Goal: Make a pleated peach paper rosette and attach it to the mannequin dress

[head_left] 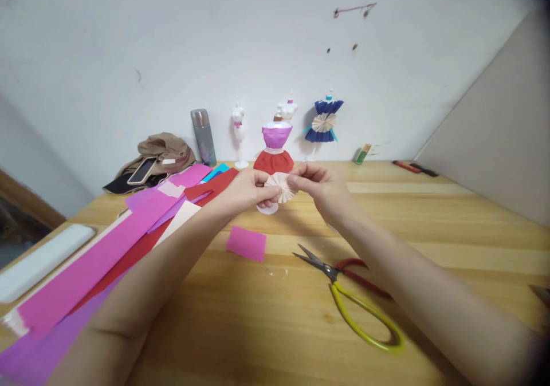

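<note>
Between my two hands is a round, pleated, pale pink paper rosette [282,188]. My left hand [253,190] pinches its left edge, and my right hand [317,184] pinches the upper right edge. Just behind it stands a small mannequin [275,140] in a purple top and a red skirt; its white base shows below the rosette. On the table nearer to me lie a small pink paper rectangle [246,243] and scissors [330,271] with one yellow and one red handle, blades slightly apart. My right forearm passes over part of the red handle.
Coloured paper strips [94,260] overlap at the left beside a long white case [45,263]. Along the wall are a brown cloth [165,148], a phone [142,170], a flask [203,137], a white mannequin [238,125], a blue-dressed mannequin [324,122] and a green bottle [363,154].
</note>
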